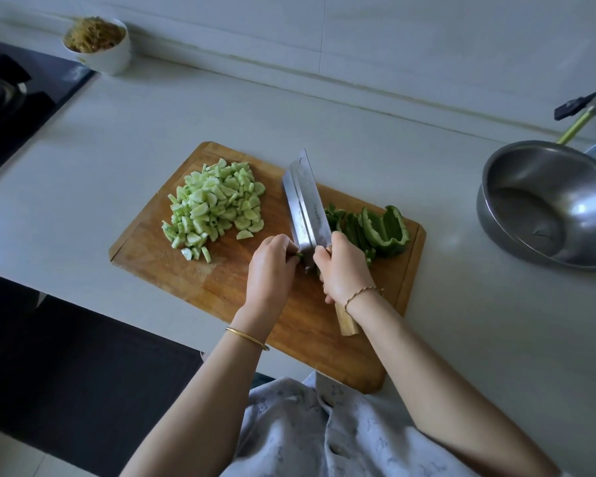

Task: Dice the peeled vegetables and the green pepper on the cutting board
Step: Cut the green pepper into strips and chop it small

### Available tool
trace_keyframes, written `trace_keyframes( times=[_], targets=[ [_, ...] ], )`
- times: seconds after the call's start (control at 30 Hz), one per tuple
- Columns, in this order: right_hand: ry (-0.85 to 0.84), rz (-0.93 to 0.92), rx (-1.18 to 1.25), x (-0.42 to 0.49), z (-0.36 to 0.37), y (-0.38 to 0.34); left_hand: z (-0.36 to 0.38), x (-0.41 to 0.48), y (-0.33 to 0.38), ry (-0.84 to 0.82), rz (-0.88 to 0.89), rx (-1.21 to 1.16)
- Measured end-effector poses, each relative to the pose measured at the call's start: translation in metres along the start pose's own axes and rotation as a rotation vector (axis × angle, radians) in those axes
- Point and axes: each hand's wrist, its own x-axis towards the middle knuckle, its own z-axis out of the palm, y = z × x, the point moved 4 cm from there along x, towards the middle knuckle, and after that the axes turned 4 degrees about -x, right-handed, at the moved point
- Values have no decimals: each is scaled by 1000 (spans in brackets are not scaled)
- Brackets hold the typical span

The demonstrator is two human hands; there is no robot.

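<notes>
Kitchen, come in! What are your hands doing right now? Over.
Right hand grips cleaver. Left hand pinches green pepper strip at the blade. Diced pile done, big pepper piece uncut. Steel bowl off to the side.

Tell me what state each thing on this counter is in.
Diced pale vegetables: heaped on the cutting board.
Green pepper: partly cut into strips, one big piece left.
Cleaver: gripped by the right hand, blade down by the pepper.
Left hand: pinches a pepper bit beside the blade.
Steel bowl: empty.
White bowl: full of shredded food.

Diced vegetables (214, 204) left on cutting board (193, 270); cleaver (305, 201) centre; pepper (382, 228) right; bowl (547, 204) off board, right.
</notes>
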Motion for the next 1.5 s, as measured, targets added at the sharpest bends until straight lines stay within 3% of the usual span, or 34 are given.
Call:
trace_keyframes(
  times=[0.13,0.33,0.47,0.53,0.77,0.9,1.1,1.5],
  targets=[
    [-2,7,220,10,-27,3,2,8,3,-2,1,0],
    [77,-43,313,-3,-71,17,-2,4,7,63,44,-72],
    [104,-62,361,-9,-73,25,11,-6,15,-139,149,31],
    [105,-65,363,-11,-75,27,19,-11,20,-194,203,120],
    [132,-62,358,-12,-90,31,11,1,20,-65,109,84],
    [135,-67,345,-15,-99,33,6,-3,33,0,167,142],
    [145,-83,329,-17,-107,34,36,-12,56,-274,412,301],
    [124,-95,256,-15,-103,37,54,-21,68,-259,386,453]
  ],
)
